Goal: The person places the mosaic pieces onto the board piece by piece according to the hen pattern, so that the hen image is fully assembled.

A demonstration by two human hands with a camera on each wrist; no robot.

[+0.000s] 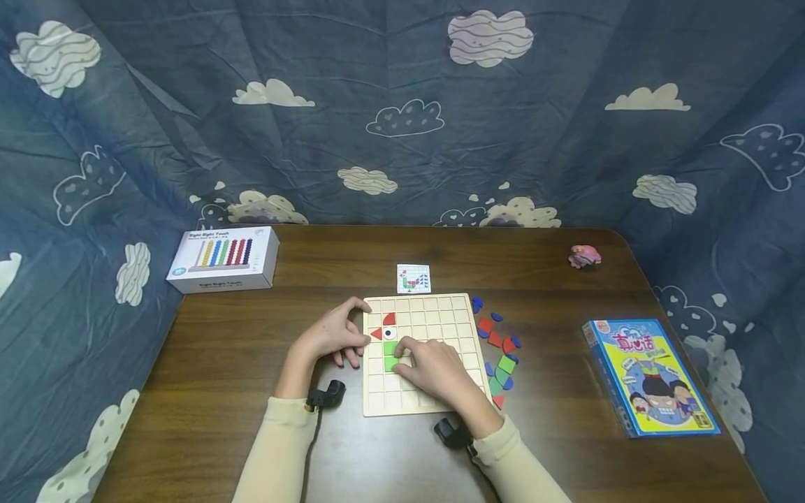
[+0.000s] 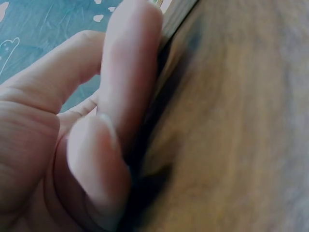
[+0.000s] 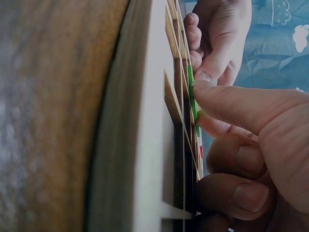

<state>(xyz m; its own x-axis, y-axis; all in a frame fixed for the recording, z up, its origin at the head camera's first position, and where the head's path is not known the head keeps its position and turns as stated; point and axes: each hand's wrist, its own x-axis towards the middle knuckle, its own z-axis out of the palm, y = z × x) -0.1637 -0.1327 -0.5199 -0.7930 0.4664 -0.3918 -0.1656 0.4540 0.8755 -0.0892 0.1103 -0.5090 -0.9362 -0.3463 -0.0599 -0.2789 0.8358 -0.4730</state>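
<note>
A wooden grid board (image 1: 390, 400) lies on the table. My left hand (image 1: 330, 337) holds its left edge, the thumb and index fingertip set apart along the rim. With thumb and index finger, my right hand (image 1: 434, 370) pinches a green square tile (image 1: 390, 365) in the grid. Directly above it sits another green square (image 1: 389, 348), partly behind the index finger. Higher up are a white eye tile (image 1: 389, 333) with a dark dot, a red triangle (image 1: 376, 334) left of it and a red quarter-round tile (image 1: 389, 318) on top. The right wrist view shows a green tile edge (image 3: 192, 87) by the thumb.
Several loose red, green and blue tiles (image 1: 504, 366) lie along the board's right side. Behind the board lies a pattern card (image 1: 413, 278). A white box (image 1: 223, 258) stands back left, a blue-yellow box (image 1: 654, 377) right, a pink figurine (image 1: 584, 256) back right.
</note>
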